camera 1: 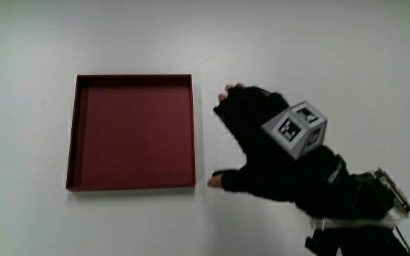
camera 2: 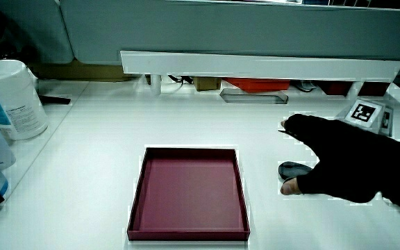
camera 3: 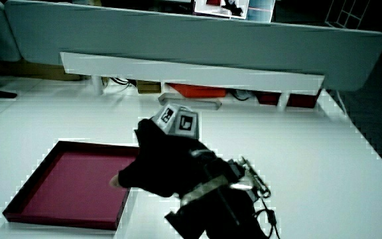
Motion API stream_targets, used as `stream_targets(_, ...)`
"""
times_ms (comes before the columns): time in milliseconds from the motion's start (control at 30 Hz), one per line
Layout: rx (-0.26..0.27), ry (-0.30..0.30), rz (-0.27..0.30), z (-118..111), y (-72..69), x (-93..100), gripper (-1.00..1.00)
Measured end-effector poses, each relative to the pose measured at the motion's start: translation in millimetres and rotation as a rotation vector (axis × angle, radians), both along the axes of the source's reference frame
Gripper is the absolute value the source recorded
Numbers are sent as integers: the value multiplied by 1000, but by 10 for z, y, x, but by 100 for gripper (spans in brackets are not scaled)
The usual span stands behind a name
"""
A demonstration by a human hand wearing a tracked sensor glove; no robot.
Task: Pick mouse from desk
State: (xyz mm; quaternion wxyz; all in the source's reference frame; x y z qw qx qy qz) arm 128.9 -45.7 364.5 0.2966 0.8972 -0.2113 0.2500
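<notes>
The hand rests low on the white desk just beside the red tray, palm down, with the patterned cube on its back and the black forearm nearer to the person than the cube. The mouse lies under the palm: in a side view a small dark, rounded part of it shows between the thumb and the other fingers, sitting on the desk surface. In the main view the glove covers the mouse completely. The fingers arch over the mouse and the thumb lies along its nearer side, with bare fingertips showing at the glove's ends; the hand cups the mouse, but firm contact on its sides cannot be confirmed from these views. The mouse is on the desk, not lifted. The red tray is a shallow square with a low rim; its interior holds nothing visible, and its nearest edge runs close to the thumb tip without touching it. In a side view the hand partly overlaps the tray's corner in the line of sight. A white wipes canister stands well apart from the hand, past the tray, near the desk's edge. The low partition runs along the desk farther from the person than the hand.
</notes>
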Motion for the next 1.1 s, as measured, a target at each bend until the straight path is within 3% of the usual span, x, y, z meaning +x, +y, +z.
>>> stream_targets(100,-11,36,47,140,-144,137,0)
stream_targets(200,-89,15,98,236,-256,243,0)
stream_targets(233,-91,25,126,304,-289,293,0)
stream_targets(533,-202,74,235,732,-488,528,0)
stream_targets(767,-268,114,276,1087,-548,610,0)
stream_targets(1100,-373,175,301,1512,-505,691,0)
